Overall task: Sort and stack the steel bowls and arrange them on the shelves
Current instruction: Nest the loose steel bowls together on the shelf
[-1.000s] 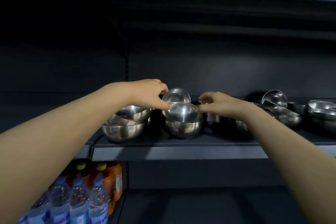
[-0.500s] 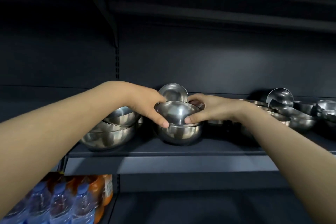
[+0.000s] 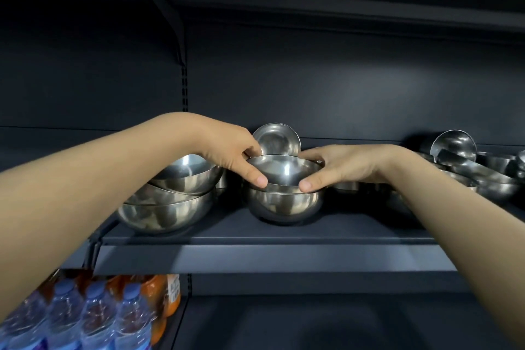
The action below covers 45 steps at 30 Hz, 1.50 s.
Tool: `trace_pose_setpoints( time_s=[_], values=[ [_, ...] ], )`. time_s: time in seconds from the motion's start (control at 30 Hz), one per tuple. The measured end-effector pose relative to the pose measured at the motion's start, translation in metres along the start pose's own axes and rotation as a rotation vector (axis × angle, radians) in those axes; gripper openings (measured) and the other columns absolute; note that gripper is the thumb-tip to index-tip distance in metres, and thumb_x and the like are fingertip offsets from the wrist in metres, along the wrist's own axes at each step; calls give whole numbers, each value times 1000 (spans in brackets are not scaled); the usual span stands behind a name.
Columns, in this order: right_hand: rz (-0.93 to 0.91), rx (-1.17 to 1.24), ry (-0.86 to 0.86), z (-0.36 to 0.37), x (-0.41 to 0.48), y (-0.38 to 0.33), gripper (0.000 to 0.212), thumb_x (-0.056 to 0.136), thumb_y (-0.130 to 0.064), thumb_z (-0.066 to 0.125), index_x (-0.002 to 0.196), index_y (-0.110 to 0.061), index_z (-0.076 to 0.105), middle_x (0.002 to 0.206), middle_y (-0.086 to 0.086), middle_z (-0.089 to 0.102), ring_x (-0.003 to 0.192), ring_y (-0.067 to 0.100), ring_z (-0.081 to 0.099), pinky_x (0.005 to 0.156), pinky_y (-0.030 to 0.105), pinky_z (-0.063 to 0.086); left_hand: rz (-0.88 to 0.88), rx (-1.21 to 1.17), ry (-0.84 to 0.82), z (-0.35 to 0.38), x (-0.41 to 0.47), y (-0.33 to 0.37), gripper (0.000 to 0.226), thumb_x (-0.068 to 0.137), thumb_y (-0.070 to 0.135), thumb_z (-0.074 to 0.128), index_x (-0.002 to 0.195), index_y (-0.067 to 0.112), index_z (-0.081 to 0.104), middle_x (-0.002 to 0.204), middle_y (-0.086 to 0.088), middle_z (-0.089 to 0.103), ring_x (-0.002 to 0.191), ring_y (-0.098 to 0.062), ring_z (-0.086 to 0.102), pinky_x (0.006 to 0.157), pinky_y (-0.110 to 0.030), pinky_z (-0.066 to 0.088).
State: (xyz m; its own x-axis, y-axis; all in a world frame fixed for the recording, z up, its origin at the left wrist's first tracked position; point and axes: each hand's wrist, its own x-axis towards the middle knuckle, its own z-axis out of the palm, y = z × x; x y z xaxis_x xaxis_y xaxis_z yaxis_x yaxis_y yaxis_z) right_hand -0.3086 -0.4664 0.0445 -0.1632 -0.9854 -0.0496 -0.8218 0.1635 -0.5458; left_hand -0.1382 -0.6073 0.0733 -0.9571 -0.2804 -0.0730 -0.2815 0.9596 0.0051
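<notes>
Thumbs [image 3: 258, 179] now frontward (round steel bowl [image 3: 284, 170])

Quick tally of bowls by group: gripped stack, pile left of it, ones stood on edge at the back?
Shiny round steel bowls in the centre stack, gripped by left hand and right hand: 2
Bowls in the left pile: 3 visible
On-edge bowls at the back: 2
Total: 7

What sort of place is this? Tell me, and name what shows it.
Likely a shop aisle: dark metal shelving with a slotted upright, many steel bowls on it, and bottled water with orange drinks stocked below.
</notes>
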Motion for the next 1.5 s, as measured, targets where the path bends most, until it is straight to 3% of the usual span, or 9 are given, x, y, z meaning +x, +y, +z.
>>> trace_pose_setpoints(
  time_s=[0.2, 0.33, 0.47, 0.63, 0.8, 0.9, 1.0, 1.2, 1.5],
  values=[
    [10, -27, 22, -3, 3, 0, 95, 42, -65, 75, 122, -16, 61, 125, 1, 64, 116, 13, 59, 105, 39, 45, -16, -10, -26, -2, 1, -1, 104, 45, 81, 55, 119, 9, 57, 108, -7, 66, 103, -26, 60, 103, -46, 40],
    [-8, -17, 18, -4, 5, 5, 103, 33, -76, 76, 114, -13, 66, 112, 0, 68, 108, 14, 62, 94, 31, 49, -32, -69, -23, -4, 2, -3, 95, 50, 79, 64, 120, 15, 60, 112, 10, 65, 104, -13, 60, 73, -11, 46],
    [-23, -6, 17, -4, 4, 9, 108, 28, -81, 74, 116, -18, 66, 119, 0, 66, 112, 13, 60, 95, 32, 49, -36, -84, 5, -4, -1, -1, 94, 53, 79, 66, 123, 16, 59, 123, 5, 63, 115, -11, 57, 105, -34, 41],
    [-16, 19, 6, -3, 3, 7, 106, 33, -75, 77, 120, -17, 62, 124, 2, 63, 116, 15, 59, 99, 38, 49, -6, -32, 2, -2, 1, -4, 123, 32, 95, 53, 118, 7, 57, 103, 7, 58, 95, -13, 54, 104, -48, 38],
    [-2, 30, 46, 0, 0, 7, 93, 44, -65, 72, 121, -15, 61, 126, 5, 62, 117, 18, 58, 98, 36, 50, -34, -35, -8, -1, -3, -2, 113, 39, 91, 56, 117, 9, 58, 115, -4, 65, 106, -24, 60, 105, -46, 40],
    [-4, 24, 73, 1, -4, 8, 110, 37, -80, 72, 127, -19, 57, 130, 3, 59, 121, 18, 55, 102, 39, 47, -65, -50, -11, -1, -6, 2, 101, 34, 94, 54, 98, 16, 51, 101, 5, 50, 93, -15, 49, 97, -33, 38],
    [11, 6, 120, 3, -12, 7, 119, 39, -93, 57, 137, -25, 47, 136, -10, 53, 124, 11, 51, 105, 39, 43, -111, -113, 53, -5, -14, 8, 86, 51, 80, 62, 111, 19, 55, 111, 4, 58, 106, -12, 54, 101, -28, 37],
    [9, -36, 329, -2, -33, -3, 38, 82, -51, 64, 109, -24, 65, 113, -10, 63, 111, 9, 55, 96, 33, 49, -171, -130, 306, -11, -45, 21, 49, 86, 41, 60, 130, 19, 52, 128, 7, 59, 115, -8, 56, 102, -24, 41],
    [-53, -278, 460, 20, -63, -46, 28, 80, -30, 69, 104, -16, 62, 106, -1, 63, 98, 16, 59, 87, 32, 49, -308, 58, 481, -4, -128, 37, 30, 90, 32, 57, 117, 19, 58, 107, 4, 62, 96, -12, 57, 85, -24, 44]
  ],
)
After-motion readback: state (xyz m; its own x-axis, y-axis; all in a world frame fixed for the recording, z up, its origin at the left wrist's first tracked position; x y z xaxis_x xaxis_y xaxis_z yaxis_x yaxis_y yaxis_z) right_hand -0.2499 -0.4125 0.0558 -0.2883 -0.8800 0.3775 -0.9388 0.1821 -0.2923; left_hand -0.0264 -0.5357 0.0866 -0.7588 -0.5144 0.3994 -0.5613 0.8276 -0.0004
